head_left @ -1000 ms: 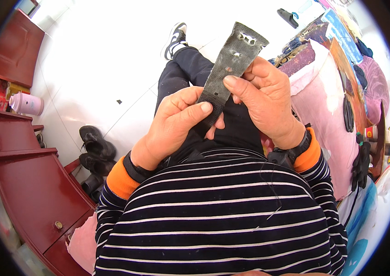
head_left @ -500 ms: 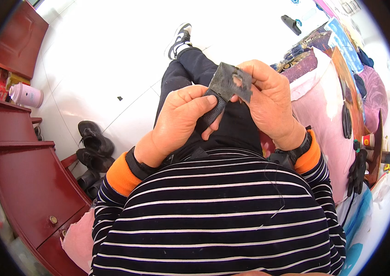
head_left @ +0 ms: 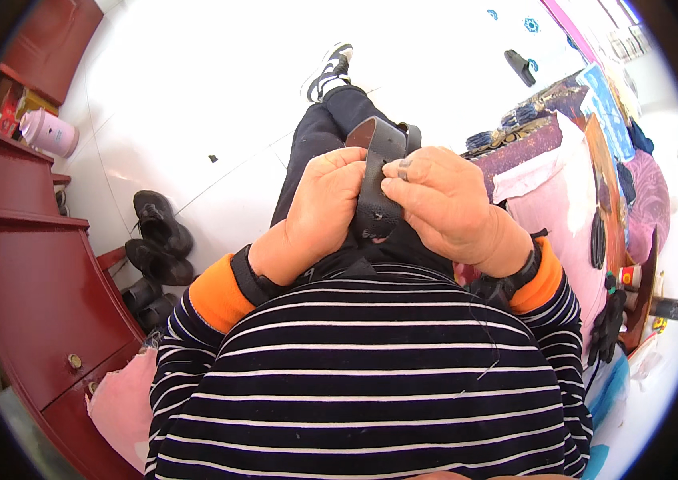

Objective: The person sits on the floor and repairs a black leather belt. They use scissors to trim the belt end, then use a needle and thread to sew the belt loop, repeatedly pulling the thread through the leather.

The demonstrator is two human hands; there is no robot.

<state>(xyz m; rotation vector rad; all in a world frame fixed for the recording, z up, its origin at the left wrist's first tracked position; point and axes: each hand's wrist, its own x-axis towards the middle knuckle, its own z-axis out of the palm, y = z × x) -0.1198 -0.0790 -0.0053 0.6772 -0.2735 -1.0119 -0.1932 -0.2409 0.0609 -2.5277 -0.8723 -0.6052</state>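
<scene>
Gripping bent black strap (head_left: 374, 192) with left hand (head_left: 323, 212) and right hand (head_left: 439, 204)

Clock read from centre of view. Holding strap just off centre toward one o'clock, above dark trousers (head_left: 305, 164). Clasping strap's left side with left grip. Pinching strap's right edge with right grip, thumb near forefinger; cannot tell what small grey bit shows at fingertips. Showing brown inner face at strap's top bend, black outer face below, rough marks near lower end. Wearing black wristbands (head_left: 253, 274), orange cuffs (head_left: 217, 298) and black-and-white striped top (head_left: 371, 360), filling six o'clock. Stretching out black-and-white shoe (head_left: 328, 72) at twelve.

Also seen at nine: black shoes (head_left: 159, 226) on floor (head_left: 187, 88), next to red cabinet (head_left: 43, 296). At ten: pink container (head_left: 49, 133) on cabinet and, nearer centre, small dark scrap (head_left: 213, 158) on floor. Between one and two: black slipper (head_left: 520, 68). At three: pink cloth (head_left: 555, 220), with red-and-white cup (head_left: 629, 278) farther out. Between three and four: black gloves (head_left: 609, 320), near dark cylinder (head_left: 671, 309).
</scene>
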